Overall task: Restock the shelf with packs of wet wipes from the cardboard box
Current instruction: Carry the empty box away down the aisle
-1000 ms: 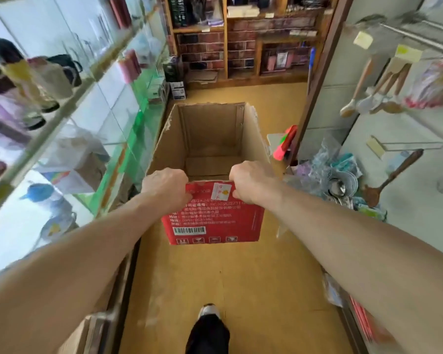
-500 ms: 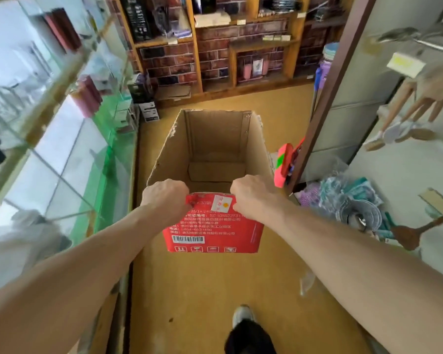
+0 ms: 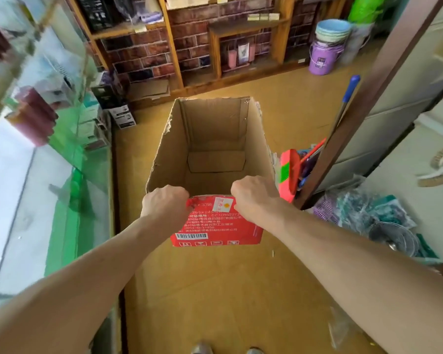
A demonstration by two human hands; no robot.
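I hold an open cardboard box (image 3: 256,141) out in front of me above the floor. Its outer near face is red with white print and a barcode; its inside is brown and shows only bare cardboard, with no packs of wet wipes in sight. My left hand (image 3: 164,204) grips the near rim at the left, fingers curled over the edge. My right hand (image 3: 253,194) grips the same rim at the right.
A glass display case (image 3: 49,190) with green-edged shelves runs along my left. Wooden shelves on a brick-pattern wall (image 3: 143,54) stand ahead. Purple buckets (image 3: 324,56), a blue-handled mop (image 3: 348,95) and a red broom (image 3: 289,175) sit to the right, bagged goods (image 3: 363,213) below them.
I have walked forward along the aisle carrying the box. The brick wall shelves and buckets are nearer, and the hanging utensils on the right have dropped out of view. Both grips are unchanged.
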